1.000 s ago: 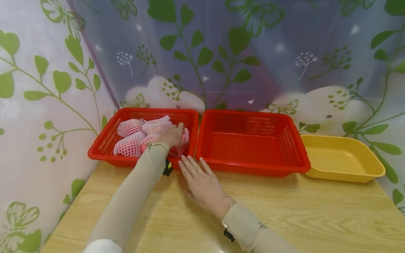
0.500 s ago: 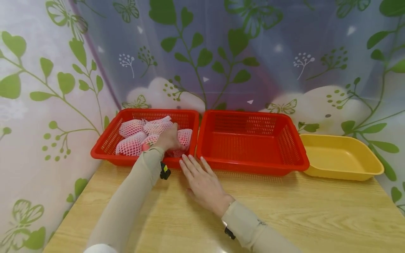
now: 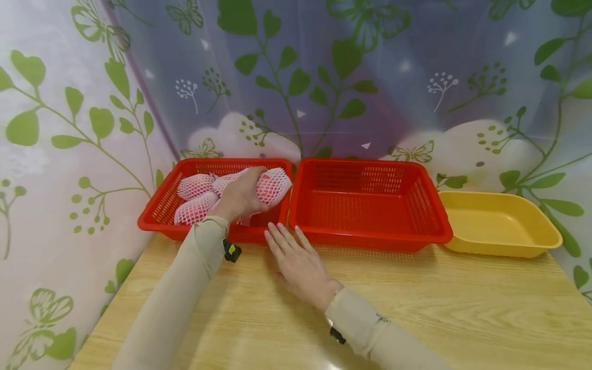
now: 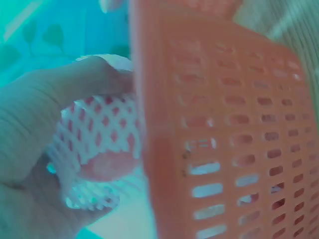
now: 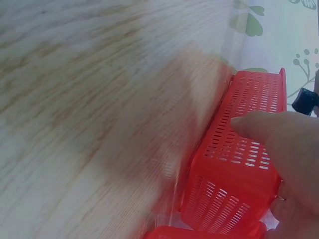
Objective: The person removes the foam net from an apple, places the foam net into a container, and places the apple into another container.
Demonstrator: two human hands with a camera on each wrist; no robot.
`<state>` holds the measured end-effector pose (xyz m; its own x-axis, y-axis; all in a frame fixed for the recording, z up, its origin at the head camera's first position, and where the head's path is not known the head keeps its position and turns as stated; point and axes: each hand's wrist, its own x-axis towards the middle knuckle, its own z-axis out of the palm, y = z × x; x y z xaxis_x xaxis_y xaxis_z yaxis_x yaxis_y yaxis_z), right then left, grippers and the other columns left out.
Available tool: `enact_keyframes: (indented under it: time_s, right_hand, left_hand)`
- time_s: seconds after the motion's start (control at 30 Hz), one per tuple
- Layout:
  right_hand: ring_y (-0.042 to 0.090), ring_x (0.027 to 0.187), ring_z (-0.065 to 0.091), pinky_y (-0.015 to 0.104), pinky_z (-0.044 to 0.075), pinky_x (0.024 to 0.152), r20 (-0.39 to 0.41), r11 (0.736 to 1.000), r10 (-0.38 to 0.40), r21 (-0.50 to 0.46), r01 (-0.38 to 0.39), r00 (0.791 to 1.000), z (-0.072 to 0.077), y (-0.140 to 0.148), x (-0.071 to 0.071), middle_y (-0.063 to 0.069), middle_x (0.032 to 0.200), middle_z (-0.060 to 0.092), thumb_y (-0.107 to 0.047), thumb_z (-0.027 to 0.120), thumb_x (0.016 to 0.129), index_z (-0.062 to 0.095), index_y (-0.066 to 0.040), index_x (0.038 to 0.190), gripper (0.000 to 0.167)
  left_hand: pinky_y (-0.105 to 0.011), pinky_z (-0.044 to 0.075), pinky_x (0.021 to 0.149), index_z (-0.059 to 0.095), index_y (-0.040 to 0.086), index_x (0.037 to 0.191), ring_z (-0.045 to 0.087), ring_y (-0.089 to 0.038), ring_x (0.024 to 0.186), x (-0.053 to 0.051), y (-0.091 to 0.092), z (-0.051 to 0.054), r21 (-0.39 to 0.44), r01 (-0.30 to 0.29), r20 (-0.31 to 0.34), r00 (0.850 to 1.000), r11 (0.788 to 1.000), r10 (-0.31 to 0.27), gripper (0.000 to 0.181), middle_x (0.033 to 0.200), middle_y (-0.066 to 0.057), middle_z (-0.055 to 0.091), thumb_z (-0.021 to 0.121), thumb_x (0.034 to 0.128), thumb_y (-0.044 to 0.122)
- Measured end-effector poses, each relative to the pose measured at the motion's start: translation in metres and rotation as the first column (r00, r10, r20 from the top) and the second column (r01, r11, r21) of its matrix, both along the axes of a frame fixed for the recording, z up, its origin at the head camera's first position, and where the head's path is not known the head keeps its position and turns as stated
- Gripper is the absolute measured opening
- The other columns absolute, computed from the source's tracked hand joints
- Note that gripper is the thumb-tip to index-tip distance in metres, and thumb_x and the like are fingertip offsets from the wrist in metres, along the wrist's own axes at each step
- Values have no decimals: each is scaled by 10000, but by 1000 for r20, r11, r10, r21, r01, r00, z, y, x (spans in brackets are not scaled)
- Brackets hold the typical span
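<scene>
My left hand (image 3: 242, 196) grips a pinkish-red fruit in a white foam net (image 3: 273, 186), held at the right side of the left red basket (image 3: 185, 232), level with its rim. In the left wrist view, thumb and fingers curl round the netted fruit (image 4: 102, 132) beside the slotted basket wall (image 4: 239, 114). Several more fruits in foam nets (image 3: 196, 206) lie in that basket, partly hidden by the hand. My right hand (image 3: 302, 270) has straight fingers, its tips at the front of the two baskets near where they meet. The fruit's exact kind is hidden by the net.
A second red basket (image 3: 370, 237) stands close beside the first, with nothing seen in it. Right of it is a yellow tray (image 3: 504, 247). All stand on a wooden table (image 3: 416, 303) against a patterned backdrop (image 3: 305, 123).
My left hand has taken hold of the netted fruit at the basket's right side and raised it up toward the rim. My right hand has stayed almost in place.
</scene>
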<state>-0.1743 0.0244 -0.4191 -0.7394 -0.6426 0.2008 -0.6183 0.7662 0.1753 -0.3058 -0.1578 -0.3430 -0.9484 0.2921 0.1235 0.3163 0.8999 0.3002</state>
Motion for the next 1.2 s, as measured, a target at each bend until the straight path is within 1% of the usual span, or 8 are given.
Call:
enact_keyframes:
  time_s: [0.17,0.37,0.53,0.67,0.73,0.83,1.0,1.2]
  right_hand:
    - [241,1564,165,475,161,1269,-9,1000,14,-5,-14,1000,0,6,4,73,1694,164,-452,698,927,253,-88,1607,890]
    - [264,1569,134,483,197,1255,63,995,76,-74,-71,995,10,40,42,82,1702,122,-441,697,932,244,-65,1605,894]
    - [300,1542,230,492,268,1223,25,985,44,-169,-39,999,12,88,68,125,1678,212,-411,728,908,299,-19,1577,887]
    - [348,1497,322,363,120,1266,-23,964,-12,-267,6,1000,5,126,82,178,1638,294,-413,687,942,349,20,1545,816]
    - [368,1468,365,270,20,1257,-10,948,-34,-316,29,999,2,143,89,195,1612,339,-383,700,936,384,34,1522,786]
    - [387,1442,399,339,185,1254,167,906,-87,-396,148,982,1,165,101,193,1583,392,-385,682,956,437,18,1500,720]
    - [413,1433,406,599,394,1098,429,823,-174,-431,371,886,-4,189,115,182,1540,459,-375,698,948,512,0,1456,658]
    - [445,1449,361,662,358,1096,536,779,-163,-446,442,828,-5,200,116,170,1558,441,-422,671,957,485,-24,1484,686]
  left_hand:
    - [-487,522,1009,473,57,1436,579,-342,1192,19,20,7,-77,123,-282,949,989,-140,884,1322,-141,559,897,685,255]
    - [-498,554,886,512,73,1398,580,-329,1154,57,50,12,-183,261,-510,799,948,-319,859,1304,-140,591,910,668,289]
    - [-427,543,792,544,100,1363,598,-295,1121,83,67,7,-261,306,-612,681,916,-402,826,1276,-114,616,914,665,340]
    - [-371,520,757,563,124,1348,606,-262,1100,105,82,-9,-305,351,-648,605,885,-463,781,1252,-84,629,900,696,392]
    - [-345,510,758,557,138,1359,610,-243,1104,118,91,-19,-325,384,-638,585,864,-500,781,1254,-67,629,889,718,436]
    - [-320,519,804,543,150,1380,623,-218,1090,134,104,-37,-341,471,-596,561,814,-575,795,1263,-52,634,856,743,507]
    - [-300,507,882,523,205,1444,603,-167,1082,149,124,-72,-419,540,-468,560,730,-683,754,1299,-13,626,730,832,594]
    - [-276,457,941,457,304,1504,540,-137,1165,156,137,-95,-545,559,-311,558,625,-770,1063,1384,56,569,668,596,815]
